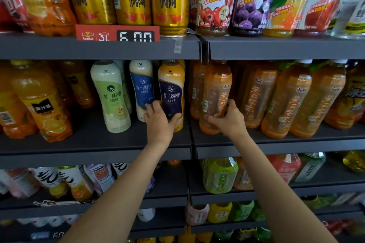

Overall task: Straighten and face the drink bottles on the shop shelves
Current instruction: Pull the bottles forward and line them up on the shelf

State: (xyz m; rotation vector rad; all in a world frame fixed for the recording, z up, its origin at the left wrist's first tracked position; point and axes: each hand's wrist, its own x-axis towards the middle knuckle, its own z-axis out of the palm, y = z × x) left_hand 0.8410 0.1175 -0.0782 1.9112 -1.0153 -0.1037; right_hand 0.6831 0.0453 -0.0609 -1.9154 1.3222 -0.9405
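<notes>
Left hand: left hand (160, 119) curls round the lower body of the purple bottle (171, 92), thumb on one side, fingers on the other.
Right hand: right hand (227, 118) wraps the low part of the tea bottle (216, 94), just right of the shelf divider (203, 53).
Landmark: divider splits the middle shelf (94, 144); purple bottle stands just left of it, near the front edge.
Done: purple bottle's label faces out; the blue bottle (141, 87) and green bottle (110, 94) further left of the divider also show labels, though the green one leans.
Left: held tea bottle looks turned, label off to one side; orange bottles (39, 102) far left of the divider tilt and sit unevenly. My guess is well under half done.
Materials: purple, blue and green bottles are opaque, smooth, waisted plastic; tea bottles are clear ribbed plastic with amber liquid and thin film labels.
Shelf: dark matte metal.
</notes>
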